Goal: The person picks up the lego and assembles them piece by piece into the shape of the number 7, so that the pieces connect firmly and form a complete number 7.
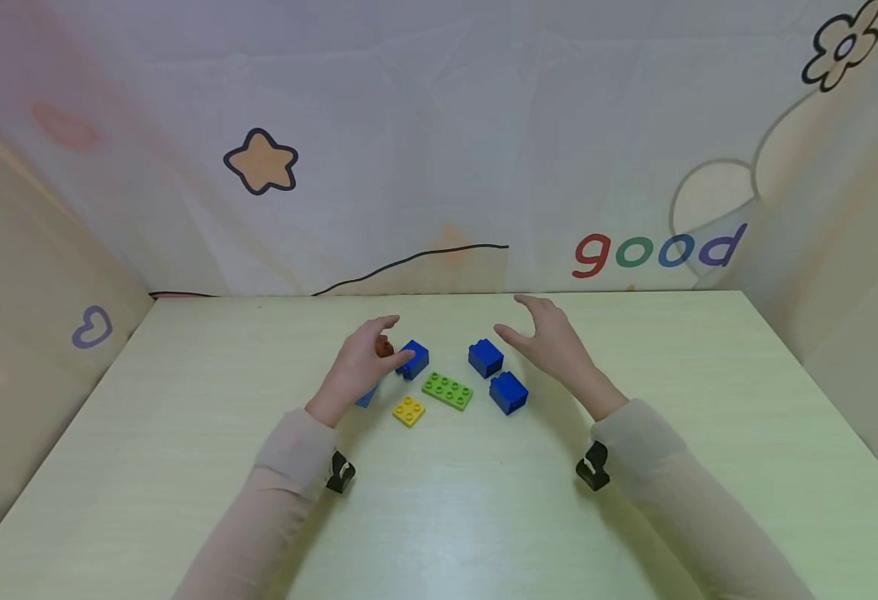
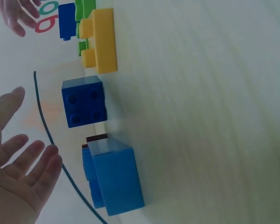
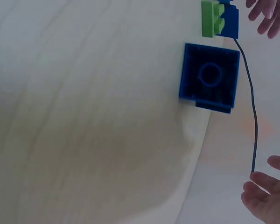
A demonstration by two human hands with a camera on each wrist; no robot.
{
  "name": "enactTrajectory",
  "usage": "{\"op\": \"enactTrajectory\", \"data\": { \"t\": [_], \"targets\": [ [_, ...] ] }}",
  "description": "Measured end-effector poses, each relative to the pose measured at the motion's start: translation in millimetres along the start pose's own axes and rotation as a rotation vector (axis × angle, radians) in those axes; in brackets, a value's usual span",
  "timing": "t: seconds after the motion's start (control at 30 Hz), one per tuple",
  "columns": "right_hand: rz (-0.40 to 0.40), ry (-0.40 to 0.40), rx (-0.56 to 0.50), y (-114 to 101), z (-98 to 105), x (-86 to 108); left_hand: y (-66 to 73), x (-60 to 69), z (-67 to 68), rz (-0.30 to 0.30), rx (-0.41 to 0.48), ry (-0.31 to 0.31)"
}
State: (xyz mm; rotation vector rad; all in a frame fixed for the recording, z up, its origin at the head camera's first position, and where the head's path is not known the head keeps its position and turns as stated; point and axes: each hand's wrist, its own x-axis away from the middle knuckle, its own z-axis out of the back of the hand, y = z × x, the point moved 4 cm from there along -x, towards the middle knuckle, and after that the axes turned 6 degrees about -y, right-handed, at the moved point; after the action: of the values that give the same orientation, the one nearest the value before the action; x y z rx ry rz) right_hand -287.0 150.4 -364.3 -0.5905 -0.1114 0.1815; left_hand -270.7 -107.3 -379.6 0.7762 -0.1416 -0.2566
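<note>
One pale table [image 1: 439,525]: far edge well behind the green brick [image 1: 447,391], side edges well apart from it, broad bare surface in front of it.
Left hand [image 1: 354,362]: left of the green brick, grip wide, holding nothing.
Right hand [image 1: 559,346]: right of it, also wide, holding nothing.
Green brick: flat, eight studs.
Dark blue bricks [image 1: 509,392]: deep; one behind-left of it, two to its right.
Light blue brick [image 1: 366,398]: left of it, partly hidden.
Yellow brick [image 1: 409,411]: front-left, flat, four studs.
Brown piece [image 1: 384,347]: behind-left, mostly hidden.
</note>
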Motion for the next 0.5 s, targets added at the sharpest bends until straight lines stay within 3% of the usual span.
{"op": "enactTrajectory", "data": {
  "t": [0.5],
  "targets": [
    [-0.020, -0.175, -0.025, -7, -32, -1.8, -8.2, -9.9, -15.0, 0.061, 0.003, -0.098]
  ]
}}
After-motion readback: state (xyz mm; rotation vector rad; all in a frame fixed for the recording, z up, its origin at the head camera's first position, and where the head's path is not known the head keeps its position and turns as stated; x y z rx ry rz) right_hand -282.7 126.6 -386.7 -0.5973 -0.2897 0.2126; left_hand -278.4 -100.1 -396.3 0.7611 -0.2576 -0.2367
